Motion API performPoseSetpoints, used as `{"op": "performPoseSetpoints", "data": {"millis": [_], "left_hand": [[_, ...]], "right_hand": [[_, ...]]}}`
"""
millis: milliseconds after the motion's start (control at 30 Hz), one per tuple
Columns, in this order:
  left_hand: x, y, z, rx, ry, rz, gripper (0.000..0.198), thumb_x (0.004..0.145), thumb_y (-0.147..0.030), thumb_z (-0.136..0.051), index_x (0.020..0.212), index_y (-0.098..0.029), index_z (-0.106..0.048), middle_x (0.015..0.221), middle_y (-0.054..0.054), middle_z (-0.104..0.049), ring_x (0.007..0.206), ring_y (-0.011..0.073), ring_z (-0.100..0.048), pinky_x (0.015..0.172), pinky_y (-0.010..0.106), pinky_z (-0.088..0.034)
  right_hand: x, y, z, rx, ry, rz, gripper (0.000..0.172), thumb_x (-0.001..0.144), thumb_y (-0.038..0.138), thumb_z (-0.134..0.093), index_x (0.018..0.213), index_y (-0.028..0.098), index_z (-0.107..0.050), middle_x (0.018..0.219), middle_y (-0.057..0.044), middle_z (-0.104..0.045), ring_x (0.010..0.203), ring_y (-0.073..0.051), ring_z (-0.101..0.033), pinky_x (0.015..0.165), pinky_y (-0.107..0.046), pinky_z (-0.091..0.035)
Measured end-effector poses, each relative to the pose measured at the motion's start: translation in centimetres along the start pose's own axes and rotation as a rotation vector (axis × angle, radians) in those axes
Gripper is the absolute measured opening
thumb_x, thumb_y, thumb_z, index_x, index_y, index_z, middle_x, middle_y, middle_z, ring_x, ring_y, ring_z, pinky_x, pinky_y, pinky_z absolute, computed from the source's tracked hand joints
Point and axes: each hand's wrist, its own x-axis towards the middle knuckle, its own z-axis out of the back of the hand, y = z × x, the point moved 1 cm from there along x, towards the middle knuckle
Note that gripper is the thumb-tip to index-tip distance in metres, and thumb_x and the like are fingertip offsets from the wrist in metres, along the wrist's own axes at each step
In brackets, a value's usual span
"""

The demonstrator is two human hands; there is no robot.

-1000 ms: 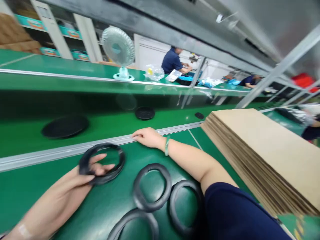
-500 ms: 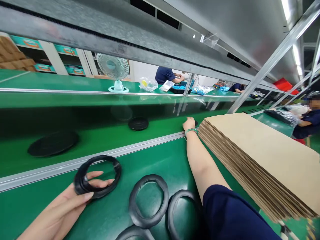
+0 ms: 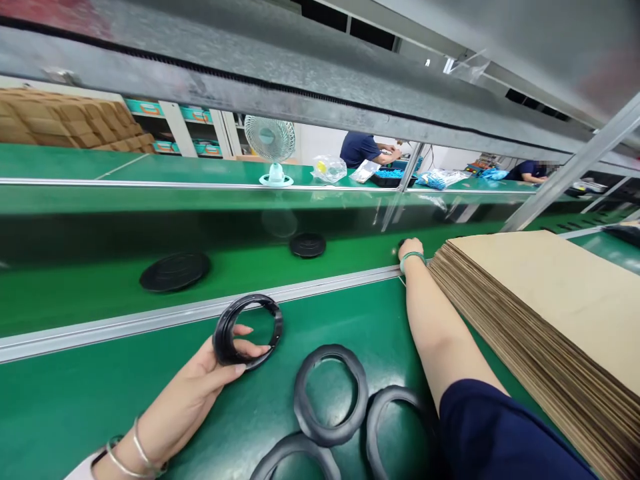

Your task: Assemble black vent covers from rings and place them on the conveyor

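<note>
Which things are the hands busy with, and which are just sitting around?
Busy with:
- left hand grips a black ring
- right hand reaches a small dark piece on the belt
- three loose rings nearby

Just sitting around:
- cardboard stack
- two black discs on the belt
- fan
- co-workers far off

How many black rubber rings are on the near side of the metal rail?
4. One ring is held in the left hand. Three lie on the green table: middle ring, right ring beside the right arm, and front ring cut by the picture edge. More may be hidden.
</note>
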Motion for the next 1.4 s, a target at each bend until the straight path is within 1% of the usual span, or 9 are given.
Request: {"op": "performPoseSetpoints", "data": {"millis": [267, 400, 567, 767, 967, 1133, 1233, 1300, 1400], "left_hand": [[-0.3, -0.7, -0.2, 0.018, 0.141, -0.048, 0.052, 0.079, -0.064, -0.071, 0.104, -0.019, -0.076, 0.118, 0.011, -0.072, 0.126, 0.0373, -0.056, 0.113, 0.047, -0.043], [-0.2, -0.7, -0.4, 0.131, 0.101, -0.04, 0.052, 0.074, -0.066, -0.074, 0.097, -0.019, -0.077, 0.11, 0.012, -0.074, 0.117, 0.0378, -0.061, 0.11, 0.051, -0.045], [0.7, 0.8, -0.4, 0.159, -0.02, -0.125, 0.054, 0.063, -0.046, -0.088, 0.104, -0.02, -0.063, 0.102, 0.01, -0.075, 0.106, 0.0329, -0.068, 0.103, 0.051, -0.051], [0.6, 1.3, -0.8, 0.223, 0.021, -0.198, 0.04, 0.066, -0.033, -0.084, 0.09, -0.019, -0.055, 0.101, 0.01, -0.074, 0.104, 0.0287, -0.069, 0.101, 0.048, -0.053], [0.4, 1.2, -0.5, 0.216, 0.014, -0.133, 0.041, 0.062, -0.036, -0.086, 0.085, -0.017, -0.058, 0.111, 0.013, -0.072, 0.104, 0.0307, -0.07, 0.099, 0.05, -0.054], [0.5, 1.6, -0.7, 0.282, -0.134, -0.181, 0.04, 0.061, -0.038, -0.084, 0.08, -0.019, -0.054, 0.097, 0.01, -0.074, 0.099, 0.0284, -0.07, 0.097, 0.049, -0.054], [0.5, 1.6, -0.9, 0.231, -0.145, -0.163, 0.051, 0.06, -0.036, -0.086, 0.093, -0.02, -0.05, 0.095, 0.008, -0.076, 0.096, 0.0275, -0.072, 0.097, 0.051, -0.055], [0.6, 1.5, -1.0, 0.2, -0.139, -0.148, 0.058, 0.059, -0.035, -0.087, 0.098, -0.02, -0.048, 0.094, 0.008, -0.076, 0.097, 0.0276, -0.072, 0.098, 0.051, -0.055], [0.7, 1.5, -0.9, 0.161, -0.153, -0.126, 0.066, 0.056, -0.035, -0.089, 0.105, -0.019, -0.048, 0.096, 0.006, -0.075, 0.097, 0.0281, -0.072, 0.097, 0.049, -0.056]], "right_hand": [[0.0, 1.2, -0.1, 0.166, 0.06, 0.345, 0.018, 0.102, 0.027, -0.071, 0.113, 0.013, -0.069, 0.118, -0.01, -0.064, 0.11, -0.027, -0.061, 0.1, -0.046, -0.05], [0.0, 1.0, 0.0, 0.214, 0.078, 0.381, 0.013, 0.102, 0.026, -0.071, 0.104, 0.014, -0.071, 0.113, -0.007, -0.066, 0.101, -0.023, -0.064, 0.096, -0.042, -0.053], [-0.9, 3.8, -0.4, 0.267, 0.086, 0.393, 0.009, 0.097, 0.02, -0.076, 0.097, 0.013, -0.071, 0.105, -0.006, -0.068, 0.098, -0.022, -0.066, 0.093, -0.04, -0.055], [-2.0, 5.3, 0.3, 0.324, 0.11, 0.334, 0.011, 0.086, 0.012, -0.084, 0.094, 0.013, -0.077, 0.09, -0.006, -0.072, 0.084, -0.021, -0.068, 0.087, -0.031, -0.055], [-4.0, 6.9, 2.3, 0.397, -0.01, 0.345, 0.008, 0.081, 0.007, -0.082, 0.076, 0.012, -0.077, 0.086, -0.009, -0.07, 0.085, -0.026, -0.067, 0.085, -0.031, -0.051], [-10.4, 14.0, 5.5, 0.612, -0.11, 0.561, 0.008, 0.09, 0.015, -0.079, 0.098, 0.016, -0.079, 0.096, -0.005, -0.07, 0.089, -0.022, -0.066, 0.084, -0.028, -0.051], [-17.9, 18.3, 7.0, 0.991, -0.085, 0.944, 0.009, 0.085, 0.009, -0.083, 0.087, 0.017, -0.079, 0.082, -0.001, -0.068, 0.079, -0.02, -0.065, 0.075, -0.028, -0.053], [-22.9, 19.9, 7.3, 1.132, -0.025, 1.183, 0.014, 0.083, 0.005, -0.085, 0.084, 0.017, -0.078, 0.077, 0.0, -0.065, 0.075, -0.018, -0.064, 0.071, -0.027, -0.052], [-27.6, 20.2, 6.9, 1.085, -0.027, 1.397, 0.013, 0.085, 0.006, -0.085, 0.089, 0.015, -0.077, 0.08, -0.001, -0.064, 0.074, -0.018, -0.062, 0.07, -0.027, -0.049]]}}
